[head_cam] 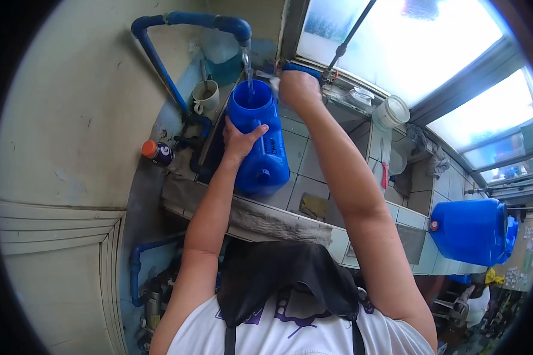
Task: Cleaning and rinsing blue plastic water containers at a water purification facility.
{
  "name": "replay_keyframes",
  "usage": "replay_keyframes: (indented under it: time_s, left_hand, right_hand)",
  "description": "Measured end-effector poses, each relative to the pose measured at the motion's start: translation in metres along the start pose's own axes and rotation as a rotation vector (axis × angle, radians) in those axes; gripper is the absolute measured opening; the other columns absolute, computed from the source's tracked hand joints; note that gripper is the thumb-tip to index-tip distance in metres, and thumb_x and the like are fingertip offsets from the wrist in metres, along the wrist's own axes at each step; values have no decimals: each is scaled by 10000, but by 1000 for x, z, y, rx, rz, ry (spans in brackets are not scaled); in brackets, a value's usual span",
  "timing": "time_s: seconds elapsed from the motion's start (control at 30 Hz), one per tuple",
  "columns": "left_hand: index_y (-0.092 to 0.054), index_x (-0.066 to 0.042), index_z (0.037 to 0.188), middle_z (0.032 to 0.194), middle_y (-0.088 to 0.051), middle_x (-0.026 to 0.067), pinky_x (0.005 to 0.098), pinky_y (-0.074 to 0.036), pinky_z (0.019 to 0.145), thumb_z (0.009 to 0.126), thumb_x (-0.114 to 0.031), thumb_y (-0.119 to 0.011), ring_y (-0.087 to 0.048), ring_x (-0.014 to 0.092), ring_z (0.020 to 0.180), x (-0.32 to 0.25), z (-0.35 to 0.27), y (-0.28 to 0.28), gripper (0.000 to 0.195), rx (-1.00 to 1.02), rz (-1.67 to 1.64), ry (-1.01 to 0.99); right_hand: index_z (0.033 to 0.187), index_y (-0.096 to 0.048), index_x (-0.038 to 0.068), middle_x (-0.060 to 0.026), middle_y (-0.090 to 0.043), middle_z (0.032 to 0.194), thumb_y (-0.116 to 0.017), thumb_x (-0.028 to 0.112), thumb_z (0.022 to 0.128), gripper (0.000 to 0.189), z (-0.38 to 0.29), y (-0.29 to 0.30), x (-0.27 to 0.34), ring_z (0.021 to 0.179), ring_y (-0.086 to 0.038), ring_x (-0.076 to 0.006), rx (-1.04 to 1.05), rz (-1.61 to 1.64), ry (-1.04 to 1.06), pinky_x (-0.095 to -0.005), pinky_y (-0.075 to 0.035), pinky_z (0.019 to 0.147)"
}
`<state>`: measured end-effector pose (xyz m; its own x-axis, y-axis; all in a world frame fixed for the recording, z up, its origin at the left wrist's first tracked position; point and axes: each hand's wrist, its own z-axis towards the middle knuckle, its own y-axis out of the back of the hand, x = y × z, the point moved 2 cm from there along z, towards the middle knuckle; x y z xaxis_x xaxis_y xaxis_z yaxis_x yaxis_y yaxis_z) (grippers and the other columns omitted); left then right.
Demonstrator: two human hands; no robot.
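Water runs from the end of a blue pipe (243,33) into the wide open mouth of a blue plastic jerrycan (260,166), which stands in a tiled basin (295,148). My left hand (241,140) grips the jerrycan near its top handle, the thumb lying across the handle. Dark lettering marks the can's side. Beyond the basin, at the window sill, my right hand (300,88) is closed on a blue object (301,68). Most of that object is hidden behind the hand, so its kind is unclear. A thin vertical pipe with a small valve (330,75) stands just right of it.
A white mug (205,94) and an orange-capped bottle (157,153) stand at left by the blue pipework. At right are a white plastic tub (391,112), a red-handled knife (384,173) and another blue jerrycan (466,230). A yellowish sponge (313,205) lies in the basin.
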<state>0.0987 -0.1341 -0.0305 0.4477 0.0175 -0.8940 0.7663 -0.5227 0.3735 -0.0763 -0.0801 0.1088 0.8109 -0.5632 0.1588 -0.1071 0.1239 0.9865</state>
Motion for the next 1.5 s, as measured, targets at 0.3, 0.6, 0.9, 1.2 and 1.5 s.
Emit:
replay_keyframes:
  time_s: [0.3,0.6,0.9,1.2,1.5]
  left_hand:
    - [-215,-48,1533,1495,-365,253,420,-311,1144,624,-506,-871,-380,351,1383,30,30,-29,1211,-36,-6,-196]
    - [-422,-49,1402,1365,-515,139,394,-427,1039,664,-322,-882,-518,250,1234,-35,37,-3,912,391,-115,-135]
    - [-654,-19,1112,1085,-624,185,452,-465,920,716,-391,-804,-585,366,1053,-101,55,-16,564,-120,824,-979]
    - [-609,-49,849,832,-666,250,578,-479,713,968,-379,-512,-632,469,790,-78,71,-40,364,68,1001,-801]
    - [-570,-60,782,689,-609,209,522,-450,615,983,-279,-518,-599,431,668,-131,-48,-57,302,247,824,-1159]
  right_hand:
    - [867,-766,117,-113,-732,916,-643,198,818,155,12,-45,73,834,-728,-258,-80,-115,322,-376,-572,635]
    - [877,-600,51,-132,-616,908,-616,103,830,72,-118,-44,-64,897,-636,-329,-381,283,67,-444,-548,712]
    - [1035,-584,39,-192,-578,1019,-587,131,897,165,-226,-115,-273,912,-599,-399,-706,189,-657,-478,-501,802]
    - [929,-664,59,-99,-592,1066,-747,230,751,261,-232,-97,-233,1077,-526,-350,-750,63,-505,-466,-424,934]
    - [1339,-555,12,-217,-551,1356,-409,782,865,915,-252,-154,-148,1278,-505,-325,541,1234,-411,-416,-370,1082]
